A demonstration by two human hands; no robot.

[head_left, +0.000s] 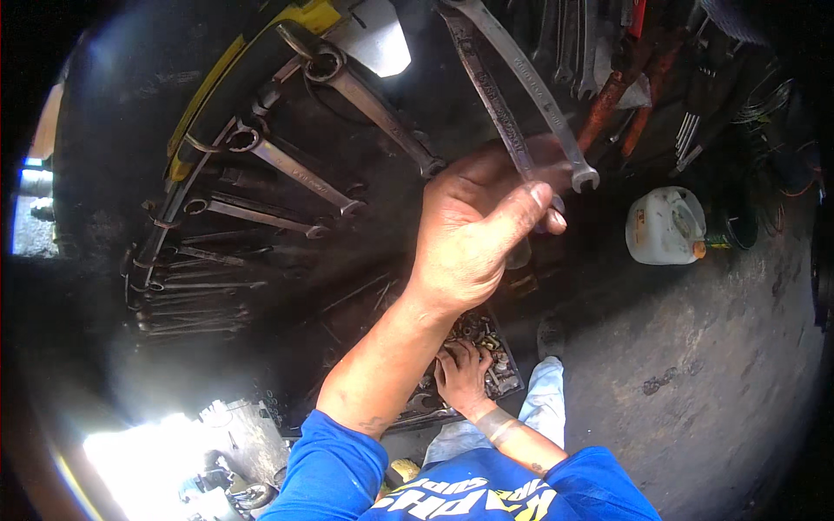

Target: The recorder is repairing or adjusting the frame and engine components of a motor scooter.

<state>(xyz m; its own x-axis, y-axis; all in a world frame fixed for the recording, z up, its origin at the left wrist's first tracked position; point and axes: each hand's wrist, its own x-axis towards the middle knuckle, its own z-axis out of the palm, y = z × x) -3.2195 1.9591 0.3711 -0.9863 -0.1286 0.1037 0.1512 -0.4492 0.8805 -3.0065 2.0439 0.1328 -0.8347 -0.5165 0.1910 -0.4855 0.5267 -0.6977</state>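
Note:
My left hand is raised among hanging tools. Its thumb and fingers close around the lower end of a dark, worn wrench. Right beside it hangs a lighter grey open-ended wrench, its jaw just past my fingertips. Lower down, my right hand lies with fingers apart on a dark tray of small metal parts, apparently sockets and fittings. Some of the tray is hidden behind my left forearm.
Several combination wrenches hang from a curved rail on the left. Red-handled tools hang at upper right. A whitish plastic jug stands on the dark floor at right. Bright light falls on machine parts at lower left.

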